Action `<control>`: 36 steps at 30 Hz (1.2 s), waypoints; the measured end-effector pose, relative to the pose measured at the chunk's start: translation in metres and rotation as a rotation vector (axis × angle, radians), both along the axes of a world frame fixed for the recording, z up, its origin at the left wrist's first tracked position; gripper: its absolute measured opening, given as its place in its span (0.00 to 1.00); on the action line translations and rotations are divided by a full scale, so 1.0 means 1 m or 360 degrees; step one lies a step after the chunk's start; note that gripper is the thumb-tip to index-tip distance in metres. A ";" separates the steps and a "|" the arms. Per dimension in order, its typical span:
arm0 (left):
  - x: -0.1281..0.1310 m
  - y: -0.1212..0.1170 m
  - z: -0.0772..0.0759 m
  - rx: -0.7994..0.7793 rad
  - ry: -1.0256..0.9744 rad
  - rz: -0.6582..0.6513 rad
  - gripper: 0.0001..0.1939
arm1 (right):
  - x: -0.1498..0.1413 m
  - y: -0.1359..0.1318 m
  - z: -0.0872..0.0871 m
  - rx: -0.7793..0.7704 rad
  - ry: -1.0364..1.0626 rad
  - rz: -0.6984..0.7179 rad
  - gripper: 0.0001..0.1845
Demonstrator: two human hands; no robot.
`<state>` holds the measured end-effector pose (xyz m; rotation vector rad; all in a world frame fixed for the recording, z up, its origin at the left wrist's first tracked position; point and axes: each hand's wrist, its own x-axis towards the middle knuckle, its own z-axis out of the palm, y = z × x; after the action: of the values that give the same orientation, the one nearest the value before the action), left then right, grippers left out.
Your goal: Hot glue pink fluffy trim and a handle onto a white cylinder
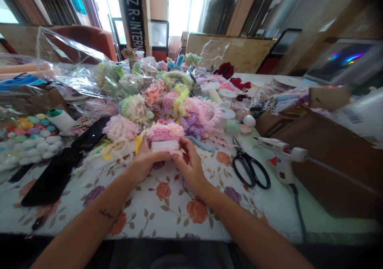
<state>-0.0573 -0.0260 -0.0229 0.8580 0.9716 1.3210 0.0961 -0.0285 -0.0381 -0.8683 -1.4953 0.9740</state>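
Between my two hands is a small pink-and-white piece [165, 145], with ruffled pink trim along its top and a white, layered-looking front. My left hand [147, 158] grips its left side, the thumb lying along the bottom edge. On the right, the fingers of my right hand [188, 161] close around the other side, thumb near a bit of pink material at the lower edge. What the piece is made into I cannot make out. Just behind it lies a heap of lace and ruffled trims [194, 111] in pink, lilac, yellow and green.
Black-handled scissors [251, 169] and a white glue gun [281, 157] with its cord lie to the right, beside a cardboard box [323, 157]. At left are a black phone [50, 177], another dark phone-like object [91, 133] and bagged pompoms [36, 141]. A flowered tablecloth [143, 213] covers the table.
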 end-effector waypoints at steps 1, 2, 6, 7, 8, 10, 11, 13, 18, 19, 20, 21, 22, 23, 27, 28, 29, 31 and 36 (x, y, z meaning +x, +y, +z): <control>-0.001 0.000 0.000 0.0005 0.0003 0.0008 0.41 | 0.000 0.000 0.000 0.0012 -0.0009 -0.0001 0.21; -0.001 0.001 -0.001 0.0016 0.0003 0.0014 0.41 | 0.000 0.000 -0.001 0.0022 -0.0019 -0.0002 0.21; -0.002 0.002 0.000 0.0055 0.0013 0.0030 0.40 | 0.000 0.000 -0.003 0.0043 -0.0047 -0.0019 0.23; -0.002 0.002 0.000 0.0060 0.0009 0.0038 0.40 | 0.000 -0.001 -0.003 0.0044 -0.0050 -0.0014 0.23; -0.001 0.002 0.000 0.0067 -0.0003 0.0044 0.40 | 0.000 -0.001 -0.004 0.0046 -0.0049 -0.0005 0.23; -0.001 0.002 0.000 0.0090 -0.0038 0.0052 0.40 | 0.000 -0.001 -0.004 0.0056 -0.0039 0.0015 0.23; 0.000 0.002 0.001 0.0095 -0.0053 0.0051 0.39 | 0.000 -0.002 -0.003 0.0061 -0.0031 0.0023 0.23; 0.000 0.001 0.001 0.0078 -0.0065 0.0038 0.39 | -0.001 -0.001 -0.003 0.0062 -0.0012 0.0023 0.22; 0.000 -0.001 0.002 0.0034 -0.0047 -0.0045 0.38 | -0.001 0.000 -0.003 -0.0025 0.0080 0.0051 0.19; 0.000 -0.001 0.002 0.0036 -0.0042 -0.0065 0.38 | -0.001 0.000 -0.004 -0.0025 0.0088 0.0051 0.19; 0.000 -0.001 0.002 0.0040 -0.0036 -0.0076 0.39 | 0.000 0.000 -0.004 -0.0021 0.0094 0.0047 0.20; 0.000 -0.001 0.002 0.0047 -0.0023 -0.0070 0.39 | 0.000 -0.001 -0.004 -0.0018 0.0101 0.0044 0.20; 0.000 -0.002 0.002 0.0053 -0.0001 -0.0055 0.40 | 0.000 -0.001 -0.004 -0.0023 0.0111 0.0050 0.21; 0.000 -0.001 0.002 0.0057 0.0028 -0.0032 0.40 | 0.001 -0.002 -0.004 -0.0035 0.0123 0.0065 0.21; 0.000 -0.001 -0.001 0.0053 0.0104 0.0045 0.39 | 0.001 -0.005 -0.002 -0.0044 0.0110 0.0139 0.18; 0.000 -0.001 -0.002 0.0053 0.0100 0.0054 0.39 | 0.001 -0.005 -0.002 -0.0029 0.0085 0.0130 0.18; 0.000 -0.001 -0.002 0.0053 0.0094 0.0061 0.38 | 0.001 -0.005 -0.002 -0.0019 0.0062 0.0117 0.18; 0.001 -0.001 -0.001 0.0041 0.0064 0.0052 0.38 | 0.000 -0.004 -0.003 -0.0026 0.0045 0.0098 0.19; 0.001 -0.003 0.005 0.0041 -0.0046 -0.0035 0.39 | 0.001 -0.004 -0.004 0.0021 0.0070 0.0039 0.22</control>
<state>-0.0559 -0.0294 -0.0184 0.8648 0.9220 1.3260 0.0975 -0.0328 -0.0418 -0.8158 -1.4762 0.9938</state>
